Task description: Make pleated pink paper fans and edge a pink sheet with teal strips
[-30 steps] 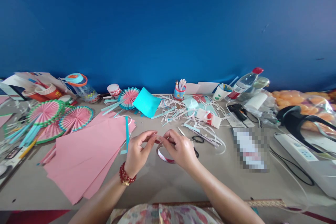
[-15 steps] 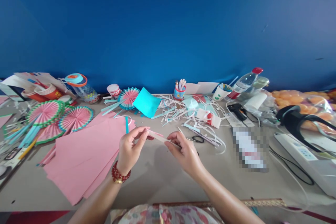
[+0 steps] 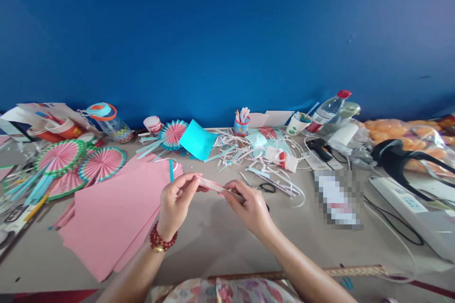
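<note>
Both my hands are raised over the grey table (image 3: 220, 246) at the centre. My left hand (image 3: 177, 201), with a red bead bracelet on the wrist, pinches one end of a thin pinkish tape strip (image 3: 212, 185). The other end is pinched by my right hand (image 3: 249, 203), whose fingers also curl round a tape roll that is mostly hidden. The strip is stretched taut between the two hands. A stack of pink paper sheets (image 3: 113, 208) lies just left of my left hand.
Pink and green pleated paper fans (image 3: 80, 163) lie at the left. A teal sheet (image 3: 197, 139), paper trimmings (image 3: 249, 156), scissors (image 3: 265, 188), a pen cup (image 3: 241, 125), a water bottle (image 3: 327, 111), a glue gun (image 3: 318, 147) and a power strip (image 3: 408, 203) crowd the back and right.
My hands have drawn apart, pulling the strip out straight from the roll. My left hand moved left; the roll that showed below my right hand is now hidden.
</note>
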Available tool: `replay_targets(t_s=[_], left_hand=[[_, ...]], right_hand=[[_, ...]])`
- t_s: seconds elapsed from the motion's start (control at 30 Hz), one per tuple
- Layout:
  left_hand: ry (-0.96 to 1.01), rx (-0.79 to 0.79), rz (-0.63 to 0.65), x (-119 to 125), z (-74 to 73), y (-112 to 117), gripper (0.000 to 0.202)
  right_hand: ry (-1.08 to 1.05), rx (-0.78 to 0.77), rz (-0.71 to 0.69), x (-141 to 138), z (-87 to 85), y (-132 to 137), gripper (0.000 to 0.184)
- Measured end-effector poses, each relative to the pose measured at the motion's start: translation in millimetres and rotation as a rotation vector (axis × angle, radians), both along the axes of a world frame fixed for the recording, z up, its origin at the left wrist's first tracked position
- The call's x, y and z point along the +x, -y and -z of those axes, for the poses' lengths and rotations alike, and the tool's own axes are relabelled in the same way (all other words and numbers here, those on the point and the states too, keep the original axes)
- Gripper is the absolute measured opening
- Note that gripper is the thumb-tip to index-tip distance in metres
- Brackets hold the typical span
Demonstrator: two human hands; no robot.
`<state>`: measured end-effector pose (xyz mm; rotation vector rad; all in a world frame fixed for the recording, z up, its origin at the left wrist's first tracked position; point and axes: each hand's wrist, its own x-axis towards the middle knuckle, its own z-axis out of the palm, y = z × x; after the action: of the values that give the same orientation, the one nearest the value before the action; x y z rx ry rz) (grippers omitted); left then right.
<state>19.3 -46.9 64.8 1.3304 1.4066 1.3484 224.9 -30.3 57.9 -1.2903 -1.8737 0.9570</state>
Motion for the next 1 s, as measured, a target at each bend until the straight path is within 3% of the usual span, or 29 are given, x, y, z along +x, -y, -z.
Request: replay_targets(t_s=[0.6, 0.87, 1.0], left_hand=[[0.156, -0.079, 0.048, -1.9, -6.2, -5.3, 0.028], [0.269, -0.112, 0.067, -1.0, -2.1, -5.8, 0.027], [0.34, -0.138, 0.152, -2.9, -1.4, -6.6, 0.024]], right_hand=[[-0.031, 0.048, -0.016, 1.9, 2.0, -1.5, 0.028], [-0.173, 0.008, -0.034, 1.5, 4.1, -3.0, 0.025], [-0.254, 0.027, -0.027, 1.2, 5.9, -4.9, 0.023]])
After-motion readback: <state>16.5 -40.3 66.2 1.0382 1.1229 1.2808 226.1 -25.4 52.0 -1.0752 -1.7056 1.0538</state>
